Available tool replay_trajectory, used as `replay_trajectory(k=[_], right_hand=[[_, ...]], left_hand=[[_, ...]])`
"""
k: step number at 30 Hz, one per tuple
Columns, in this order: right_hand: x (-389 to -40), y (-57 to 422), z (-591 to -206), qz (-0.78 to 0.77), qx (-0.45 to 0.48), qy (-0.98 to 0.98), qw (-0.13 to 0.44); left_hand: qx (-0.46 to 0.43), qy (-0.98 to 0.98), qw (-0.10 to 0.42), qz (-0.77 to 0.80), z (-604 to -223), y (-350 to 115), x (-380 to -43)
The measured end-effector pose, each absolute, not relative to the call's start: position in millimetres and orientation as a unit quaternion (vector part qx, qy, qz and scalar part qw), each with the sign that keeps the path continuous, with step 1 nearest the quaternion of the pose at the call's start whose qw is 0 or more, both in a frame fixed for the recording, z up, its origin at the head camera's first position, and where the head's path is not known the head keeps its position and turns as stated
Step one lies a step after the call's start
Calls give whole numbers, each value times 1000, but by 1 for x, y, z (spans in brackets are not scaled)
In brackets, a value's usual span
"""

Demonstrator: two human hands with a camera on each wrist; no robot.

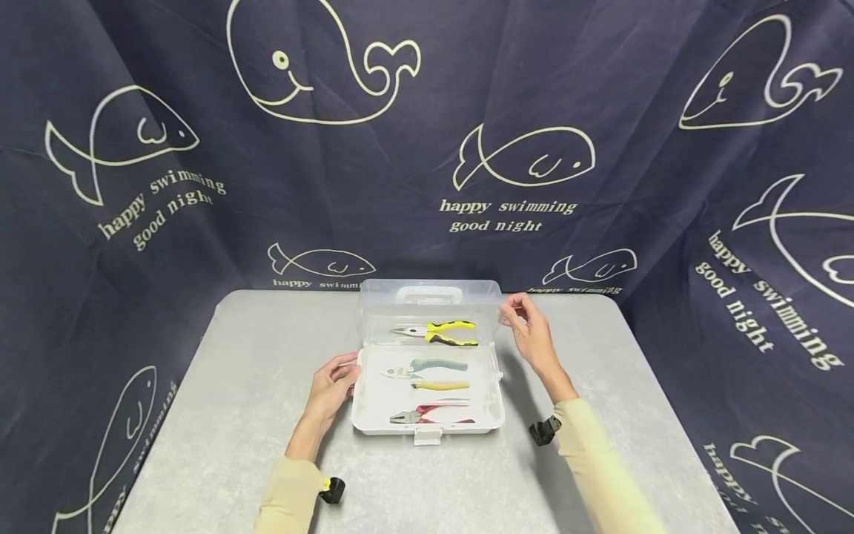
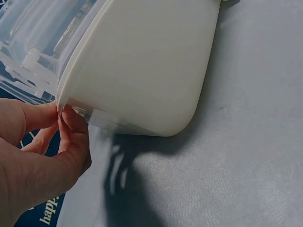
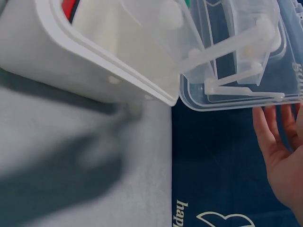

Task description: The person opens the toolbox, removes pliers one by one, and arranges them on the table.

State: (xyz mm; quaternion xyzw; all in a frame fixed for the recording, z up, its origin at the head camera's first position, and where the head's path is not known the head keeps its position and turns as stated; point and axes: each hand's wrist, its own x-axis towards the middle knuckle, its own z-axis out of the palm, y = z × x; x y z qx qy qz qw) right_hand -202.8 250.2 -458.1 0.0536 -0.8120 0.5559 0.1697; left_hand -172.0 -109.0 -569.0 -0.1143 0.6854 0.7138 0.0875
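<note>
A white toolbox [image 1: 494,415] stands on the table with its clear lid [image 1: 373,297] raised at the back. My left hand [image 1: 330,386] pinches the box's left rim between thumb and fingers, as the left wrist view shows with the hand [image 2: 52,151] close up. At the lid's right edge, my right hand [image 1: 530,334] holds the clear plastic between thumb and fingers. Yellow-and-black long-nose pliers [image 1: 451,326] lie in the upper clear tray. Below them sit green-handled pliers [image 1: 437,364], a yellow handle [image 1: 445,386] and red-handled combination pliers [image 1: 427,415].
The grey table [image 1: 267,348] extends around the box. A dark blue curtain [image 1: 414,178] with fish and whale drawings hangs behind and at both sides. White hinged arms [image 3: 227,47] link the lid and the inner tray. A white latch [image 1: 428,436] juts from the box front.
</note>
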Motion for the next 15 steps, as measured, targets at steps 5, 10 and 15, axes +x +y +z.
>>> replay_trajectory(k=[5,10,15], right_hand=[[-216,252,-456,561,43,-815,138],[-233,257,-469,579,44,-804,126],[-244,264,-494,541,58,-829,131]], left_hand=[[-114,691,86,709,-570,-109,-171],[-112,690,81,710,-570,-108,-172],[-119,690,79,710,-568,-107,-170]])
